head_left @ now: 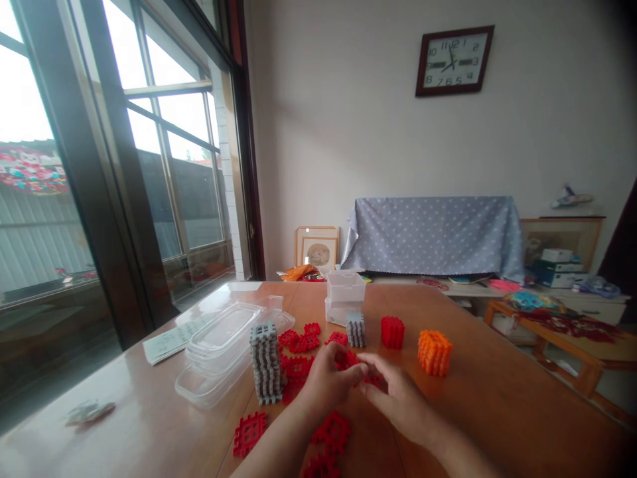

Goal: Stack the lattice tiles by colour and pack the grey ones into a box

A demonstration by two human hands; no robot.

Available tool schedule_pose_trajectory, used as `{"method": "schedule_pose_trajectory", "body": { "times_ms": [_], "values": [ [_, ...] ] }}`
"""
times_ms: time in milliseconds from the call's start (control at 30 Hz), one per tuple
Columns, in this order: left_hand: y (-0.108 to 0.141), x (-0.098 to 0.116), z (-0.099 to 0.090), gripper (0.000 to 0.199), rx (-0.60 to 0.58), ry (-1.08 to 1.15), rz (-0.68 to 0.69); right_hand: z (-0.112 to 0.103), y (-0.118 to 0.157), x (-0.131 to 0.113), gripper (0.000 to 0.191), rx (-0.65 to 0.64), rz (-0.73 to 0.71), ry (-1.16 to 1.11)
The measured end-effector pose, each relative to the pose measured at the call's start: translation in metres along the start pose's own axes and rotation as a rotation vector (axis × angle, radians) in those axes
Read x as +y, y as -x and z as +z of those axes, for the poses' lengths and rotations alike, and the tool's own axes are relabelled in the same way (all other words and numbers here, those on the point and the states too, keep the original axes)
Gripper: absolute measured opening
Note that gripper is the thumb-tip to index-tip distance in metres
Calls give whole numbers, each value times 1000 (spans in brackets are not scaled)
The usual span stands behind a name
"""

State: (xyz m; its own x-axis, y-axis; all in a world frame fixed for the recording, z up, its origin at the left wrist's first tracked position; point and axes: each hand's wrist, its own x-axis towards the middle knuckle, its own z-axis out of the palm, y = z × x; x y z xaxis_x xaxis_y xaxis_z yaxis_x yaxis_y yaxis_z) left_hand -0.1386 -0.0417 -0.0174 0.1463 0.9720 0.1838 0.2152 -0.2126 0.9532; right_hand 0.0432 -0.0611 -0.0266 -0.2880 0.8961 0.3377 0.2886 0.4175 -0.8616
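Both hands meet over the middle of the wooden table, among red toothed plastic pieces. My left hand (332, 380) is closed on a red piece (347, 359), thumb and fingers around it. My right hand (391, 392) pinches red plastic (374, 379) just beside it; whether these are one piece or two cannot be made out. Left of my left hand stands a tall grey stack (266, 364), with red pieces (297, 368) next to it. More red pieces lie below my hands, and one (249, 433) is at the front left. Beyond my hands are a short grey stack (355, 330) and a red stack (393, 332).
An orange stack (434, 352) stands at the right on the table (478, 411). Clear plastic boxes (345, 288) are at the back, clear lids (223, 335) and a paper (172, 340) at the left. A small plastic packet (89, 412) lies near the left edge.
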Motion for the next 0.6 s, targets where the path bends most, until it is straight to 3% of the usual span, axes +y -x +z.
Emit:
{"method": "schedule_pose_trajectory", "body": {
  "times_ms": [100,300,600],
  "values": [
    [-1,0,4,45,-58,257,-88,5,0,-9,32,-13,28,-182],
    [2,13,0,40,-152,566,-260,-4,-1,-14,45,65,177,-420],
    [3,17,0,35,-152,686,-318,-11,0,-19,54,98,203,-451]
  ]
}}
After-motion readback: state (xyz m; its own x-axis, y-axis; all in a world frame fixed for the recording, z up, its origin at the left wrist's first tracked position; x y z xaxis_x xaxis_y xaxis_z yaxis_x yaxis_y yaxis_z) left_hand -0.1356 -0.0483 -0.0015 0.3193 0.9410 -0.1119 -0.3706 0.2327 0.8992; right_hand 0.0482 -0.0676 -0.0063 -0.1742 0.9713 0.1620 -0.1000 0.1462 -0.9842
